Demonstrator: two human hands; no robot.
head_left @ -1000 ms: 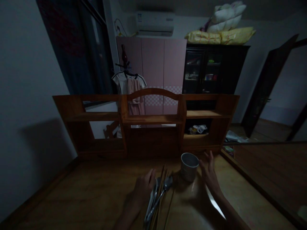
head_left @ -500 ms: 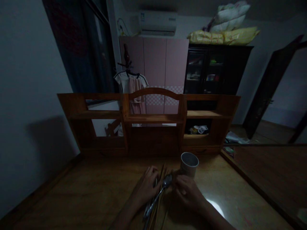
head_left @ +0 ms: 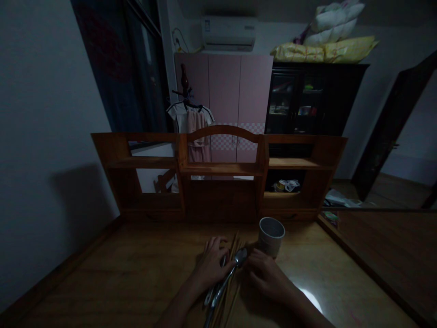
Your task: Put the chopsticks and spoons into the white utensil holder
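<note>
Several thin wooden chopsticks [head_left: 233, 288] lie in a loose bundle on the wooden table, pointing away from me. On top of them rests a metal spoon [head_left: 241, 257], its bowl at the far end. Another utensil handle [head_left: 208, 296] shows beside it, partly under my left hand. My left hand [head_left: 213, 263] rests over the bundle's left side with fingers apart and the thumb at the spoon. To the right of the spoon bowl, my right hand [head_left: 264, 273] has its fingers bent together; their tips are dim, and I cannot see what they hold. A grey metal cup [head_left: 271, 234] stands just beyond it.
A wooden shelf unit [head_left: 221, 169] runs along the table's back edge. A raised wooden rim [head_left: 358, 257] borders the right side, and a wall [head_left: 80, 136] stands at the left. Light reflects off the table [head_left: 146, 259] right of my right forearm.
The view has shifted slightly, moving the scene a little to the right. My right hand's fingers lie lower and flatter beside the spoon bowl. My left hand stays over the bundle.
</note>
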